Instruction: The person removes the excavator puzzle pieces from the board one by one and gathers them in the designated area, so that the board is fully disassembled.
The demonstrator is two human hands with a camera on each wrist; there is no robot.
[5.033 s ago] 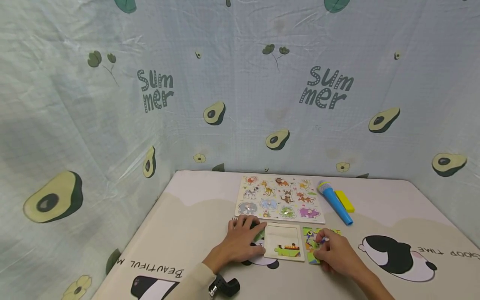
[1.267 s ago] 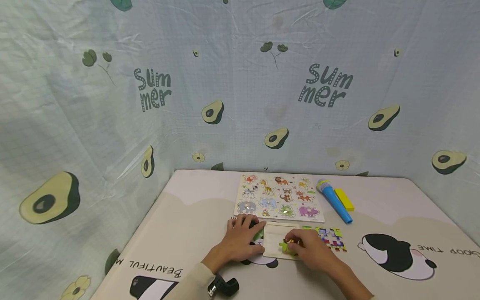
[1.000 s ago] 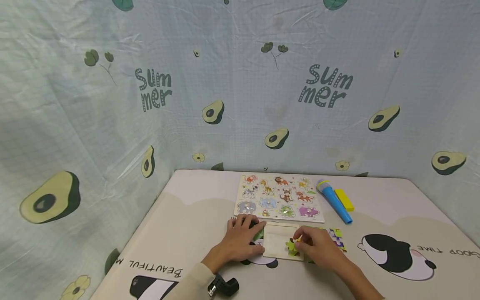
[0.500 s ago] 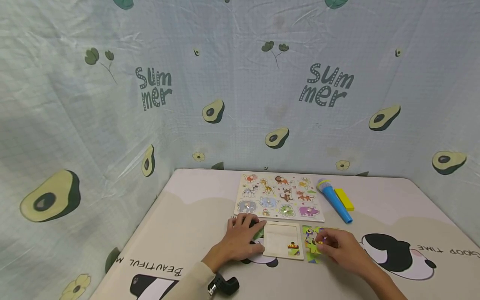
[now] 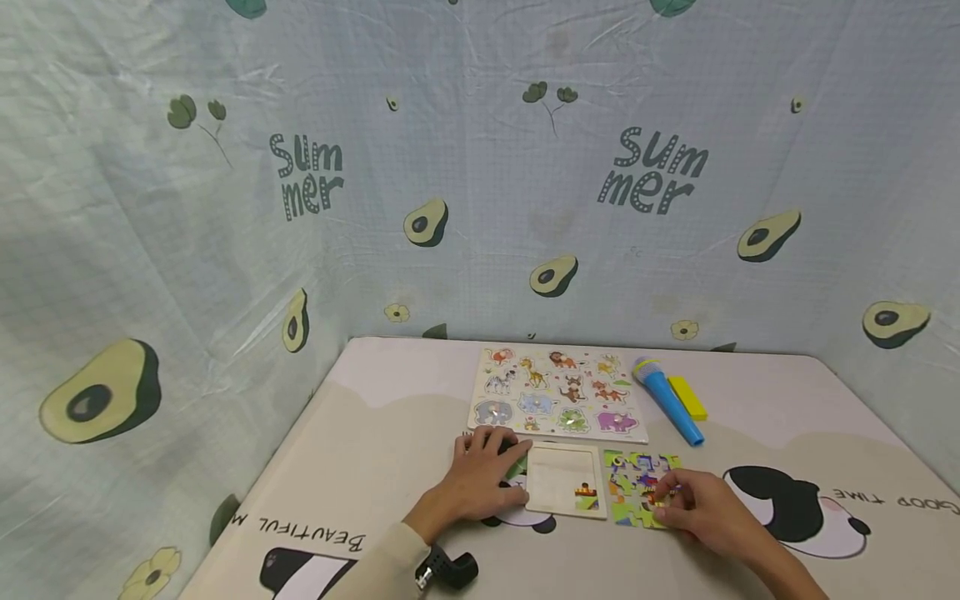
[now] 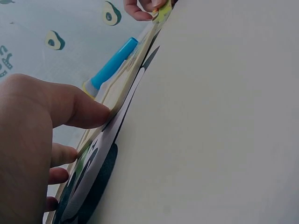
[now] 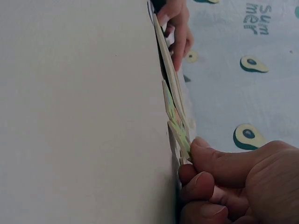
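A shallow wooden puzzle tray (image 5: pixel 558 475) lies in front of me, with one jigsaw piece (image 5: pixel 587 497) in its near right corner. My left hand (image 5: pixel 480 479) holds the tray's left side, thumb and forefinger touching its edge. Right of the tray, several colourful jigsaw pieces (image 5: pixel 626 487) lie close together on the table. Over their right side, my right hand (image 5: pixel 701 508) pinches a green puzzle piece (image 7: pixel 179 139) between thumb and fingers. That piece is tilted up in the right wrist view; its picture is mostly hidden by the fingers.
Behind the tray lies an animal peg-puzzle board (image 5: pixel 555 396). A blue toy microphone (image 5: pixel 671 404) and a yellow block (image 5: pixel 687 398) sit at the back right. A printed cloth covers the table (image 5: pixel 390 433), and a patterned curtain (image 5: pixel 480 167) stands behind.
My right hand has gone from the tray to the loose pieces at the right, carrying a green puzzle piece there. The tray now shows one piece, earlier a wider crocodile section. My left hand stays put.
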